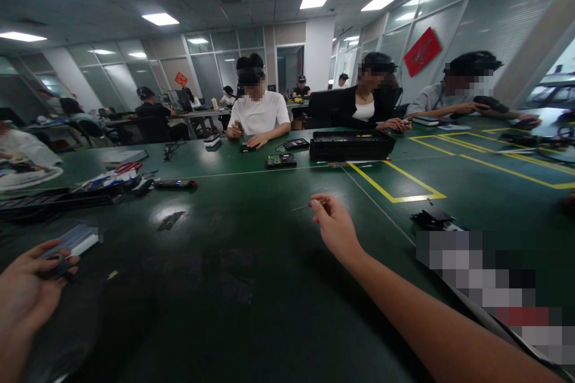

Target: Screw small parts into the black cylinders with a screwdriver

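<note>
My right hand (331,221) is closed round a small screwdriver (302,207), whose thin metal shaft points left above the green table (269,335). At the left edge my left hand (33,287) has its fingers curled round a small dark object (56,266), too unclear to name. Just beyond those fingers a whitish, box-like item (79,240) shows; whether the hand touches it is unclear. A dark flat scrap (171,221) and a tiny pale piece (112,274) lie between the hands.
Ahead are a green circuit board (281,160) and a long black tray (351,146). A black-and-red tool (175,184) and red-handled scissors (129,167) lie left. A black part (433,218) is on the right. Several people sit across the table.
</note>
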{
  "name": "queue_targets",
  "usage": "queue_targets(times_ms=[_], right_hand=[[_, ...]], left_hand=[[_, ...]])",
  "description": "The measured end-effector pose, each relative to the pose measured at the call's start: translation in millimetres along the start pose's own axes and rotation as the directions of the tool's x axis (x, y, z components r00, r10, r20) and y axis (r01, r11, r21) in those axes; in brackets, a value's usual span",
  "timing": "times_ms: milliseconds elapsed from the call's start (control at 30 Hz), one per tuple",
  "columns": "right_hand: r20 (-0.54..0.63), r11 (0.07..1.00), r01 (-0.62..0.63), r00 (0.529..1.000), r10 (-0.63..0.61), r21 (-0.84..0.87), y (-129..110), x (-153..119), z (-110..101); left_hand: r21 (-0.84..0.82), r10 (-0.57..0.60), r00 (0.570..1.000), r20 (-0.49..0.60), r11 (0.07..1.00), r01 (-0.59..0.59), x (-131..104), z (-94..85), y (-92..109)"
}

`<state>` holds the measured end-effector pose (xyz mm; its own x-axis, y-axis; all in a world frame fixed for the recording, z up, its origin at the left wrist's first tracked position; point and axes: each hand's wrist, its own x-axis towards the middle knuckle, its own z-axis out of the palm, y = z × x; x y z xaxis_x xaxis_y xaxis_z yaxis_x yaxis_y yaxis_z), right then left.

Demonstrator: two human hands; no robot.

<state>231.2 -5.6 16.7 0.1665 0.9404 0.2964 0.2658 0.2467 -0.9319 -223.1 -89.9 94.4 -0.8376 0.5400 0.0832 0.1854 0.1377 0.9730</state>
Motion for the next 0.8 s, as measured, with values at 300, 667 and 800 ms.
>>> queue_targets(times_ms=[300, 667, 800], right_hand=[[0.026, 0.999, 0.008, 1.0, -0.009, 0.032, -5, 1, 0], [0.008, 0.999, 0.033, 0.999, -0.033, -0.001, -9, -4, -2], [0.033, 0.999, 0.046, 0.998, -0.045, -0.009, -20, -8, -4]], left_hand=[[-0.441, -0.036, 0.871, 0.491, 0.852, 0.284, -52, 102.2, 27], [-0.424, 0.282, 0.487, 0.827, 0.881, 0.21, -163, 198.5, 18], [-0.271, 0.402, 0.395, 0.826, 0.898, -0.347, -175, 210.6, -5]])
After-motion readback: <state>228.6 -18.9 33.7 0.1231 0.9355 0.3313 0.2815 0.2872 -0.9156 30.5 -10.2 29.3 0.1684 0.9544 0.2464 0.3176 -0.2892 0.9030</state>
